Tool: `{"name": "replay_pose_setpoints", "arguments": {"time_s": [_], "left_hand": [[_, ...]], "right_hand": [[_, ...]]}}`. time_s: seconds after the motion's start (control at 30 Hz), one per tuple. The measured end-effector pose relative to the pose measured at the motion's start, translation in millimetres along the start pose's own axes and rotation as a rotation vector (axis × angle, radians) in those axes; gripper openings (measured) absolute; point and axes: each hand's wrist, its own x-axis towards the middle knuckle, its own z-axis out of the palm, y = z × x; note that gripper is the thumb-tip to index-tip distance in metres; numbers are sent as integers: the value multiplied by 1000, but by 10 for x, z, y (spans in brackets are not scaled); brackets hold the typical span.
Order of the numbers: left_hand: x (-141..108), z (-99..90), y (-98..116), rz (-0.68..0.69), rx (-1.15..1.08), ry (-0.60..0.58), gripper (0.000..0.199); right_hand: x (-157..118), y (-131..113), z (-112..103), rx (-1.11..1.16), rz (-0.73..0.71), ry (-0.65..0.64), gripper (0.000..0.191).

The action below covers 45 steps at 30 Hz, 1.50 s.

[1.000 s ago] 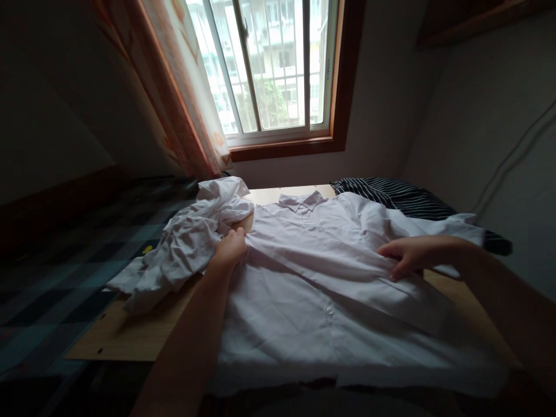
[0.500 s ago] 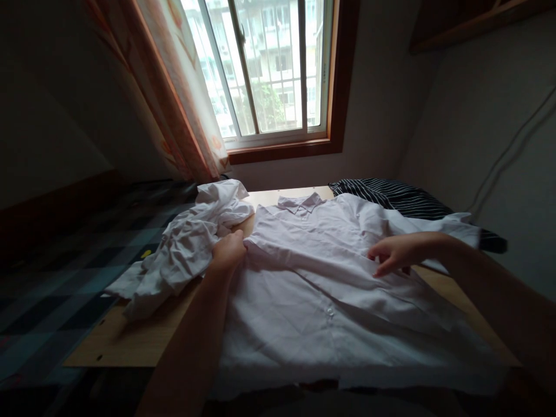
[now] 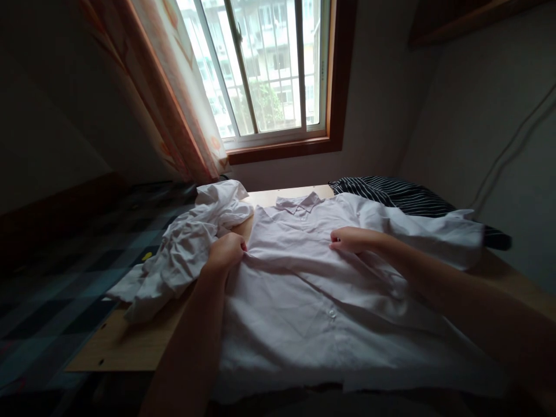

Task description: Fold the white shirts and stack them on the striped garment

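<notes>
Left hand (image 3: 226, 252) pinched side edge of white shirt (image 3: 278, 318); right hand (image 3: 351, 239) curled over shirt front, whether gripping cloth could not be told. Shirt lay spread on wooden board (image 3: 125, 347), collar (image 3: 299, 202) toward window (image 3: 273, 81), crumpled white cloth (image 3: 186, 246) near left hand, dark striped garment (image 3: 397, 194) behind one sleeve (image 3: 438, 234).

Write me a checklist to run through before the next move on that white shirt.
1. Left hand gripping the white shirt at its side edge: ok, cloth looks pinched and drawn toward it.
2. Right hand gripping cloth: cannot tell; it is curled at the shirt's front, its grip partly hidden.
3. Collar at the far end, toward the window: ok.
4. Shirt front smooth: not ok, folds run across it.
5. Crumpled white cloth apart from the shirt all along: cannot tell, the left arm blocks part of the view.
</notes>
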Motion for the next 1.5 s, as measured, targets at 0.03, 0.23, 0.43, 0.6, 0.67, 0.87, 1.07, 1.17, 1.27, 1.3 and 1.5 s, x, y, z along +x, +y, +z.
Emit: {"name": "replay_pose_setpoints", "arguments": {"time_s": [0.03,0.23,0.43,0.6,0.67,0.87,1.07,1.17,1.27,1.3,1.5], "left_hand": [[-4,-11,-6,-16,-7,-15,24],[-57,-60,-53,0,-26,-103,22],[-66,-53,163,-54,14,228,34],[101,229,406,305,-114,288,39],[167,375,431,333,-124,172,47],[241,492,357,320,-110,-58,69],[276,451,324,286,-82,-66,80],[295,478,326,287,-67,-62,82],[301,491,339,295,-59,-78,81],[301,491,344,298,-56,-81,80],[306,503,337,315,-52,-54,80]], "right_hand": [[4,31,7,4,-17,0,26],[-59,139,61,-20,-5,44,32],[-217,106,143,-46,-77,168,32],[-281,71,121,-93,-63,161,28],[-286,107,101,-49,-74,133,31],[-314,247,94,81,-101,101,34],[-322,309,99,109,-115,84,40],[-405,299,16,108,-111,79,45],[-612,115,-108,79,-224,144,43],[-694,10,-131,79,-303,164,39],[-921,-588,196,48,-574,53,20]]}}
